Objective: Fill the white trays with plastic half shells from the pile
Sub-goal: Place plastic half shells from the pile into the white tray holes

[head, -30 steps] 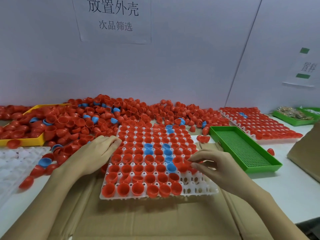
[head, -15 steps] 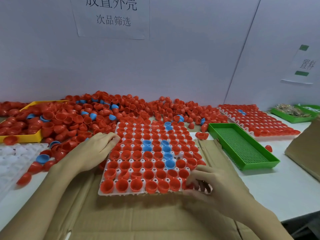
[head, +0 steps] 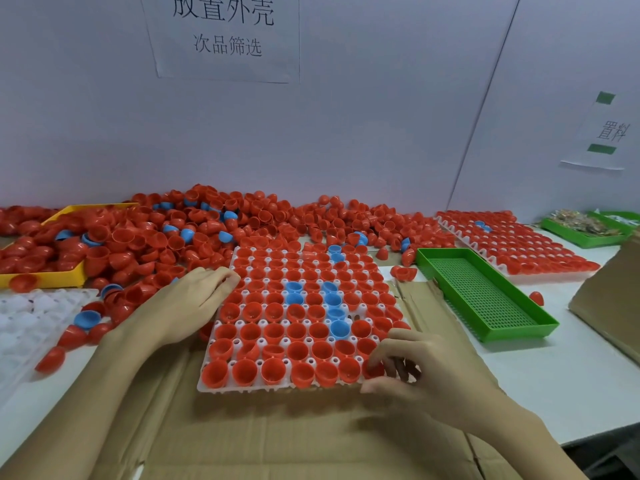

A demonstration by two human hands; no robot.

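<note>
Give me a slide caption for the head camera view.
Right hand seats a red shell in the white tray; left hand steadies its edge.

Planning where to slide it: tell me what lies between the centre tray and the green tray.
Head view: brown cardboard and one loose red shell lie between the centre tray and green tray.

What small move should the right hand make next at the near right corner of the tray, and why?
Probably seat the red shell that the right hand pinches into the near right corner pocket of the white tray, then let go: nearly every other pocket looks filled.
</note>
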